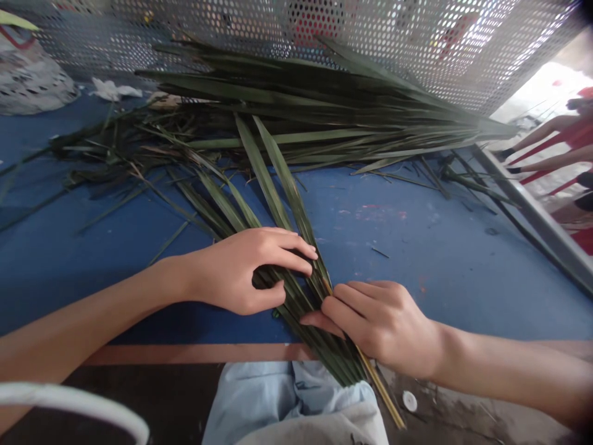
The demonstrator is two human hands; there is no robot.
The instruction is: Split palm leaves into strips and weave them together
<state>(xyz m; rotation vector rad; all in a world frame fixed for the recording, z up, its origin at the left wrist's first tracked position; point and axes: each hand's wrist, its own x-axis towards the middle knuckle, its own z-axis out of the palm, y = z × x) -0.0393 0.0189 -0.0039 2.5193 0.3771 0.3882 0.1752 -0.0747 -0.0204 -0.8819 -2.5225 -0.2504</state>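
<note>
A green palm leaf (324, 352), its long blades fanned out, lies slantwise across the front edge of the blue table (417, 241) and hangs over my lap. My left hand (245, 266) rests on the blades with thumb and fingers apart. Lower down, my right hand (380, 315) is closed around the leaf's right side, thumb across the blades and fingers curled. From under that hand a thin yellowish stem (382, 395) sticks out past the table edge. Part of the leaf is hidden beneath both hands.
A large heap of palm leaves (333, 93) lies along the back, against a perforated metal panel (403, 37). Loose strips and stems (115, 148) are scattered at left. A white curved bar (74, 398) is at lower left. People (574, 136) stand beyond the right edge.
</note>
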